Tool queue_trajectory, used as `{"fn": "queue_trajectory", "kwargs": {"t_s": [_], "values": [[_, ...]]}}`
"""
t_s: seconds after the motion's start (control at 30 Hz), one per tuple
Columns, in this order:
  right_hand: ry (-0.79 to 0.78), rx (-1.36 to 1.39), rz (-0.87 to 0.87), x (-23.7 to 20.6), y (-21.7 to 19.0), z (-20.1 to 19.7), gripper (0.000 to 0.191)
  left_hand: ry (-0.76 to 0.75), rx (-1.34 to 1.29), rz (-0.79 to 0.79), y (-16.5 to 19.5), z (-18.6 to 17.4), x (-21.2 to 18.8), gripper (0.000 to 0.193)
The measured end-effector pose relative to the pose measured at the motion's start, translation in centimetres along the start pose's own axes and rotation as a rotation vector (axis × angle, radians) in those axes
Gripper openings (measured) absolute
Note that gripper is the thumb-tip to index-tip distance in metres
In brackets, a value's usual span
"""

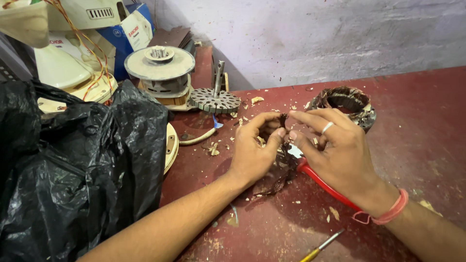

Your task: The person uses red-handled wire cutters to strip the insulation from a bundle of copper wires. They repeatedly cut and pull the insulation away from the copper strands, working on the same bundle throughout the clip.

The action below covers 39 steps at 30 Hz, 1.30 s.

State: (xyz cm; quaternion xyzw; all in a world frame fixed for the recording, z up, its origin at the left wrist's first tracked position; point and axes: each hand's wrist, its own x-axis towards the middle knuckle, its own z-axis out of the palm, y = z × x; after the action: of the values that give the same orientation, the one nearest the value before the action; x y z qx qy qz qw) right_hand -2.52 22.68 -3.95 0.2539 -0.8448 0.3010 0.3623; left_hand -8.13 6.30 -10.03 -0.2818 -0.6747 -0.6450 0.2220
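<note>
My left hand (pixel 255 148) and my right hand (pixel 335 150) meet over a dark red table (pixel 422 126), both pinching a small dark clump of wire or winding scrap (pixel 283 119) between fingertips. The right hand wears a silver ring and a pink wristband. Under its palm lies a red-handled tool (pixel 323 184), touching or held by the hand; I cannot tell which. A dark strand of winding (pixel 274 187) trails on the table below the hands. A round stator with brown windings (pixel 347 103) sits just beyond the right hand.
A black plastic bag (pixel 73 165) fills the left. Behind it stand fan parts, a round motor housing (pixel 159 68), a toothed metal rotor disc (pixel 214 100) and a cardboard box. A yellow-handled screwdriver (pixel 320 247) lies at the front edge. Paper scraps litter the table. A grey wall stands behind.
</note>
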Motion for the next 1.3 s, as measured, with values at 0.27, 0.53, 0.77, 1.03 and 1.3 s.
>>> {"fn": "queue_trajectory", "kwargs": {"t_s": [0.27, 0.53, 0.77, 1.03, 1.3], "values": [[0.01, 0.096, 0.076, -0.3, 0.8, 0.4, 0.029, -0.053, -0.05, -0.033, -0.3, -0.2, -0.2, 0.025], [-0.002, 0.159, 0.153, -0.7, 1.1, 0.8, 0.013, -0.096, -0.026, -0.029, -0.4, -0.4, -0.4, 0.025], [-0.026, 0.239, 0.214, -0.9, 1.3, 0.9, 0.011, -0.117, 0.0, 0.01, 0.0, -0.3, -0.6, 0.025], [-0.063, 0.353, 0.452, -1.4, 2.7, 1.3, 0.008, -0.085, -0.054, -0.155, -0.1, -0.1, -0.1, 0.022], [-0.022, 0.488, 0.418, -1.3, 3.3, 1.5, 0.011, -0.071, 0.04, -0.064, -0.3, 0.2, -0.1, 0.02]]}}
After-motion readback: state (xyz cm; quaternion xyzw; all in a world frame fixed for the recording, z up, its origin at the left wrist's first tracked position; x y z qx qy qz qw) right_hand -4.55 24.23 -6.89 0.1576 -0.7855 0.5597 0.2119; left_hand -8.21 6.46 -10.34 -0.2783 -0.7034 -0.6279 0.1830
